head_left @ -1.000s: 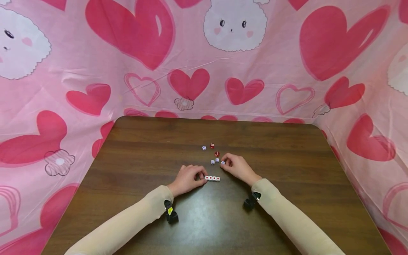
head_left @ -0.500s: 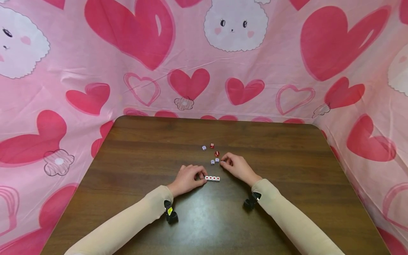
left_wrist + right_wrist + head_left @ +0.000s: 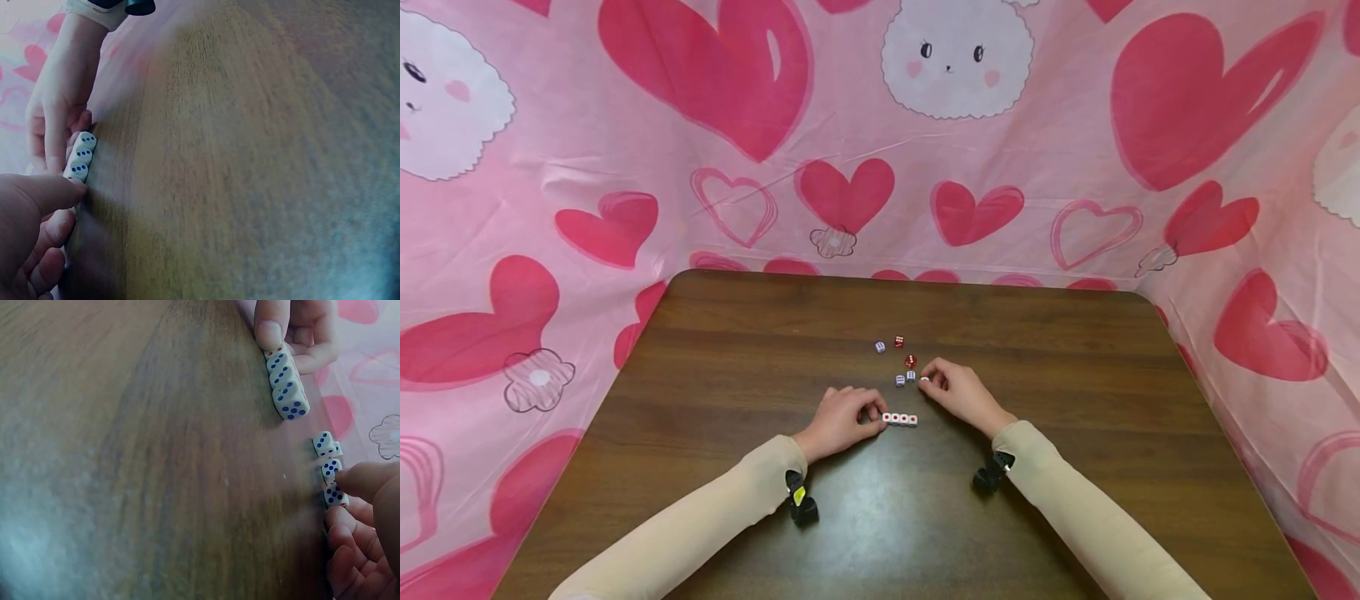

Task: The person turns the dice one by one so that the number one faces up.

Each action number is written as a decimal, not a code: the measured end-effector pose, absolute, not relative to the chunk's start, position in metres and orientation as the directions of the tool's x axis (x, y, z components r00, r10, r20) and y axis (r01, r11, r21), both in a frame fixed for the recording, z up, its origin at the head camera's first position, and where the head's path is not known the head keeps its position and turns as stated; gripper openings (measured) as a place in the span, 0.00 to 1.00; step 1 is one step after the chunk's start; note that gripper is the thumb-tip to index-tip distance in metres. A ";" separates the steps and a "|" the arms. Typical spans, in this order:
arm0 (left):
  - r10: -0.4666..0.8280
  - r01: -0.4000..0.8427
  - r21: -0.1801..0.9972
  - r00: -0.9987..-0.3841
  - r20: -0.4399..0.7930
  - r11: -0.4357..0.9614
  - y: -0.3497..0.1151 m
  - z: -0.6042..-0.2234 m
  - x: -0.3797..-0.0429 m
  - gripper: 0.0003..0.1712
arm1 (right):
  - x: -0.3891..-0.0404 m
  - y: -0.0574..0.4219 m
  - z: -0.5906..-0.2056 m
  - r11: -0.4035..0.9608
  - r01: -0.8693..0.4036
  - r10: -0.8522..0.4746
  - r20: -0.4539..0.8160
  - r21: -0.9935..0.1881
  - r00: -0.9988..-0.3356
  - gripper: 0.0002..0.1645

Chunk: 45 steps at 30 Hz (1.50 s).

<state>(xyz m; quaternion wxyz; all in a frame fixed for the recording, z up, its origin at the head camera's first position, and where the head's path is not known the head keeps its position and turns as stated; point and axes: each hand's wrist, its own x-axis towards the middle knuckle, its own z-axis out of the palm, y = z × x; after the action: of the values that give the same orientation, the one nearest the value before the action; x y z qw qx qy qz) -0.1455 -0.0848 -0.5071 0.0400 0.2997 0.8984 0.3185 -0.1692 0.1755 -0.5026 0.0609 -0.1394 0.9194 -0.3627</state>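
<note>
A short row of white dice (image 3: 904, 419), red pips upward, lies on the wooden table in the head view. At its left end, my left hand (image 3: 846, 423) pinches the end die (image 3: 275, 351) between thumb and fingers; the thumb partly covers it. My right hand (image 3: 961, 392) pinches a single white die (image 3: 334, 495) farther back and to the right, largely hidden by the fingertips in the head view. Just left of those fingertips stand two white dice with blue pips, one nearer (image 3: 912, 376) and one beyond it (image 3: 900, 381).
Two red dice, one nearer (image 3: 911, 361) and one farther (image 3: 898, 342), lie behind, with another white die (image 3: 880, 347) to their left. The brown table (image 3: 745, 333) meets a pink heart-patterned cloth (image 3: 850, 125) at the back and sides.
The die in my right fingertips has been turned: its blue-pipped face showed a second ago, then it was hidden, and now a mostly white face shows. My left hand stays in place.
</note>
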 end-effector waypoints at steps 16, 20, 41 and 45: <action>0.565 0.516 0.595 -0.816 0.123 0.616 -0.085 -0.507 -0.146 0.07 | -0.155 0.178 -0.495 0.709 -0.299 -0.418 -0.038 -0.638 -0.908 0.07; 0.563 0.513 0.599 -0.818 0.123 0.615 -0.085 -0.509 -0.145 0.07 | -0.147 0.179 -0.496 0.708 -0.341 -0.458 -0.034 -0.618 -0.888 0.07; 0.559 0.511 0.595 -0.820 0.122 0.620 -0.084 -0.505 -0.143 0.07 | -0.126 0.178 -0.499 0.709 -0.424 -0.513 0.000 -0.564 -0.858 0.08; 0.557 0.510 0.598 -0.821 0.124 0.618 -0.084 -0.504 -0.143 0.07 | -0.125 0.177 -0.499 0.719 -0.424 -0.500 0.013 -0.551 -0.866 0.08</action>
<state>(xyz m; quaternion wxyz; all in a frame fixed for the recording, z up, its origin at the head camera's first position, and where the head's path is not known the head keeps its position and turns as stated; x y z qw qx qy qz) -0.1434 -0.0835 -0.5040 0.0369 0.2967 0.8988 0.3206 -0.1250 0.1766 -0.4992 0.0687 -0.2498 0.9246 -0.2793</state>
